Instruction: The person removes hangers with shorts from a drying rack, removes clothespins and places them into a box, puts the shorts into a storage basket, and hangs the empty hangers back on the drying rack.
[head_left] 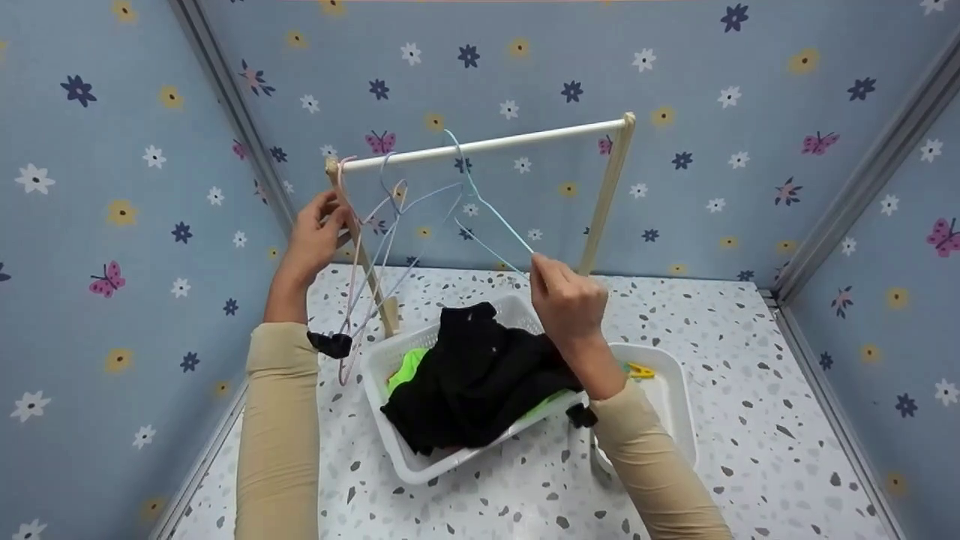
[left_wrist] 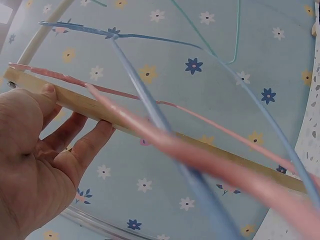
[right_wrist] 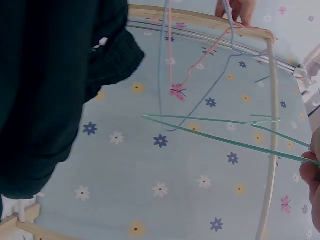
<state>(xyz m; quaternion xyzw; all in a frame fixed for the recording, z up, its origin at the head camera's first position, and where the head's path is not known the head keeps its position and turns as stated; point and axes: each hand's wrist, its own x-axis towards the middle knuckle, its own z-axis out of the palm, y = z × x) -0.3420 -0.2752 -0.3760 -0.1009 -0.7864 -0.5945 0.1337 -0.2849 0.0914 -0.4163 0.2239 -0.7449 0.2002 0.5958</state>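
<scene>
A clothes rack has a white rod (head_left: 540, 137) on wooden posts. My left hand (head_left: 315, 232) holds the left wooden post (left_wrist: 85, 104) near its top, thumb on one side and fingers on the other. Close by, a pink hanger (left_wrist: 210, 167) and a blue hanger (left_wrist: 137, 86) hang from the rod's left end, overlapping each other. With my right hand (head_left: 568, 296) I grip one end of a teal wire hanger (head_left: 506, 223). Its hook is up at the rod, and its body tilts down toward me. My fingers hide the gripped corner.
Below the hands a white basket (head_left: 405, 469) holds a crumpled black garment (head_left: 480, 375) over bright green cloth (head_left: 407, 367). Right of it, partly behind my right forearm, stands a white tray (head_left: 681, 405) with a yellow clothespin (head_left: 640, 370). Flowered walls enclose the speckled surface.
</scene>
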